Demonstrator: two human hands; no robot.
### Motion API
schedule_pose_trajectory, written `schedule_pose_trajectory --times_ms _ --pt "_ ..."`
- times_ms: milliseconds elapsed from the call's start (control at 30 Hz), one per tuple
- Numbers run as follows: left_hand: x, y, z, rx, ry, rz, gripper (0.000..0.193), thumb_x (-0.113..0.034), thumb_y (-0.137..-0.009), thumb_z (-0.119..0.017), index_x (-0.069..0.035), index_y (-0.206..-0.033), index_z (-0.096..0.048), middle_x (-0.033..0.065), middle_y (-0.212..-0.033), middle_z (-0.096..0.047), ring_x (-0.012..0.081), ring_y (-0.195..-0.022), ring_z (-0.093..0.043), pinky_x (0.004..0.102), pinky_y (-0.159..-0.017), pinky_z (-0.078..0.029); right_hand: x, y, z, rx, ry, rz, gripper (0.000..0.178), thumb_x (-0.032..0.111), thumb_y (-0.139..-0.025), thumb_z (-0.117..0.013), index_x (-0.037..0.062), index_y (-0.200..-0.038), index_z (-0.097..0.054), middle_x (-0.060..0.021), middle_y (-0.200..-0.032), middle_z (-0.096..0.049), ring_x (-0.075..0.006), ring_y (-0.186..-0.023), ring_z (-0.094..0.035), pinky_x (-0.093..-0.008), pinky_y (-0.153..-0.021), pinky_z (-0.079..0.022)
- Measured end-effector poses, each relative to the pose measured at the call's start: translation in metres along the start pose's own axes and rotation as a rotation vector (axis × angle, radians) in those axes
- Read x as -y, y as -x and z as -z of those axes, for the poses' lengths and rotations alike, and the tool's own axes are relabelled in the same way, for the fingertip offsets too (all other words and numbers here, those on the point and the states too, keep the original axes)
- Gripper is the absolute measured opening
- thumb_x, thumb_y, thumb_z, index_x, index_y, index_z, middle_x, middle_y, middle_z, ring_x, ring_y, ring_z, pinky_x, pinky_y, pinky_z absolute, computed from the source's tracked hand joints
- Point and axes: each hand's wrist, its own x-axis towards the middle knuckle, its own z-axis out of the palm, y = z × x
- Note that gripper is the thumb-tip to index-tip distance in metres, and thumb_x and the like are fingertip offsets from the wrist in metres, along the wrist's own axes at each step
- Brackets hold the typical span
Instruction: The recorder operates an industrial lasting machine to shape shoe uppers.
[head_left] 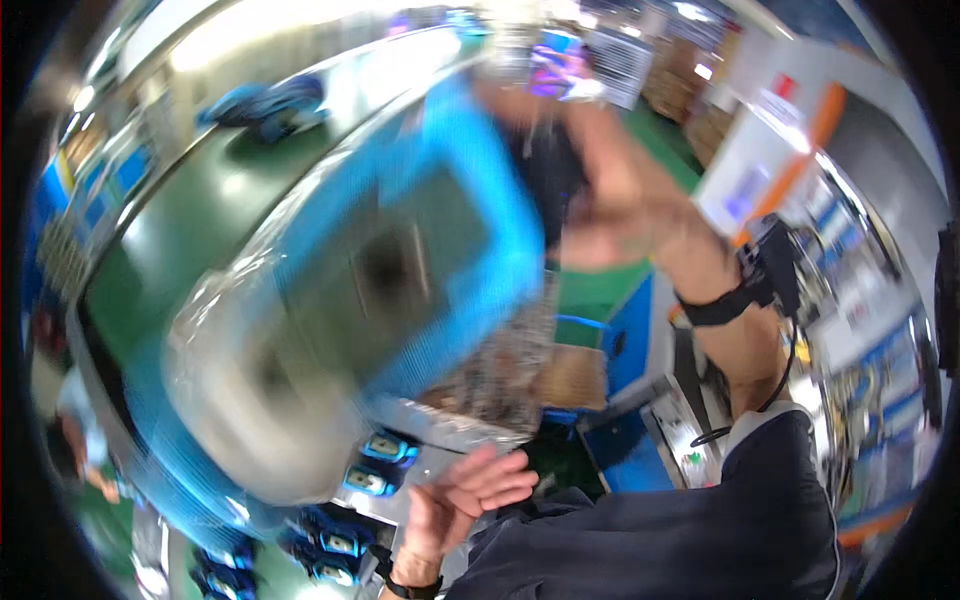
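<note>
Head view: raised right hand [622, 207] grips blue object [385, 272]; empty left hand [458, 496] spreads palm-up.

Blue-rimmed housing [512, 215]: smooth plastic by look, blurred | clear film [212, 292]: thin plastic, crinkled, glossy | green work surface [190, 215]: smooth, shiny | brown panel [573, 378]: matt, cardboard-like | dark shirt [640, 545]: matt cloth, creased | wrist strap [715, 307]: matt

blue-rimmed unit [345, 290], grey middle, tilted, blurred
</note>
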Motion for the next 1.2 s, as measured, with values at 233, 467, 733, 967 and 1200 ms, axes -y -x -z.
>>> schedule_pose_trajectory --times_ms 233,467,733,967,1200 --pt "0.099 -0.134 -0.103 0.289 -0.041 0.429 0.095 -0.066 -0.088 -0.043 0.004 -0.149 -0.024 0.0317 -0.147 -0.034 0.0463 -0.111 -0.058 0.0616 -0.091 -0.05 0.122 0.262 0.053 0.201 0.188 -0.396 0.048 0.017 -0.069 -0.078 0.0106 -0.114 -0.06 -0.0075 -0.12 -0.058 -0.0327 -0.126 -0.046 -0.0513 -0.109 -0.028" --pt "0.297 -0.184 -0.17 0.064 -0.285 0.398 0.059 -0.032 -0.092 -0.053 0.002 -0.139 -0.044 0.0184 -0.127 -0.059 0.0298 -0.111 -0.062 0.041 -0.098 -0.049 0.278 0.501 0.009 -1.312 -0.527 -0.915 0.079 0.031 -0.088 -0.071 0.0097 -0.151 -0.029 -0.0148 -0.133 -0.054 -0.0127 -0.105 -0.056 -0.0291 -0.092 -0.051" --pt "0.505 -0.197 -0.307 0.651 -0.988 0.405 0.085 -0.025 -0.085 -0.073 0.002 -0.151 -0.026 0.0156 -0.137 -0.05 0.0234 -0.121 -0.052 0.0352 -0.102 -0.042 0.416 0.661 -0.004 -2.024 0.211 -1.136 0.067 0.015 -0.065 -0.083 0.0063 -0.126 -0.056 -0.0072 -0.106 -0.064 -0.0149 -0.087 -0.06 -0.03 -0.076 -0.051" --pt "0.733 -0.267 -0.367 0.732 -1.005 0.465 0.055 -0.03 -0.091 -0.068 0.009 -0.128 -0.055 0.0108 -0.106 -0.067 0.0153 -0.097 -0.061 0.0281 -0.084 -0.05 0.564 0.81 -0.006 -2.181 0.806 -1.088 0.064 0.007 -0.068 -0.079 0.0059 -0.127 -0.056 -0.0034 -0.104 -0.061 -0.0126 -0.091 -0.058 -0.0274 -0.086 -0.048" --pt "0.935 -0.344 -0.365 0.712 -1.64 0.254 0.068 -0.05 -0.077 -0.072 0.007 -0.113 -0.063 0.0277 -0.105 -0.067 0.0422 -0.102 -0.064 0.0466 -0.089 -0.05 0.635 0.835 0.002 -2.361 1.162 -1.298 0.06 0.006 -0.066 -0.07 0.0002 -0.123 -0.056 -0.0046 -0.104 -0.061 -0.0133 -0.091 -0.058 -0.0272 -0.084 -0.048"
